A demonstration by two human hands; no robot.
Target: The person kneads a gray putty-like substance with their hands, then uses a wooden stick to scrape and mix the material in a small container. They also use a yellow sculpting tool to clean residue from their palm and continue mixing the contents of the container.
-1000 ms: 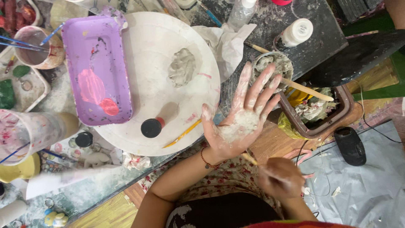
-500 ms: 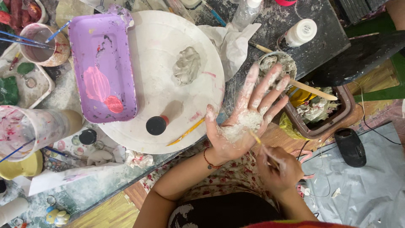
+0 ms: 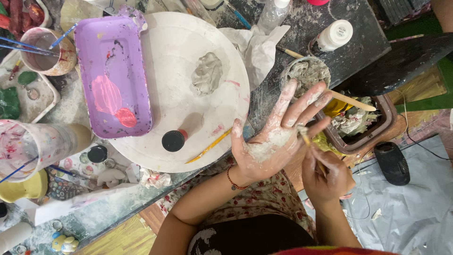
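My left hand [image 3: 278,130] is held palm up with fingers spread, its palm and fingers coated in whitish paste. My right hand [image 3: 326,174] grips a thin paintbrush [image 3: 309,141] whose tip touches the base of the left fingers. Just beyond the left fingertips stands a small bowl of grey-white paste [image 3: 306,71] with a wooden stick [image 3: 351,100] resting across it. To the left lies a round white board [image 3: 188,108] carrying a grey clay lump [image 3: 206,73], a bottle with a black cap [image 3: 173,140] and a yellow brush [image 3: 207,146].
A purple tray [image 3: 113,75] with pink paint overlaps the board's left side. Cups with brushes [image 3: 45,49] stand at far left. A white bottle [image 3: 335,34], crumpled tissue [image 3: 257,47], a brown container of scraps [image 3: 363,123] and a black device [image 3: 391,163] sit to the right.
My right hand rose from below and brought the brush tip up across the left palm to the base of the fingers. The left hand stayed spread, palm up.
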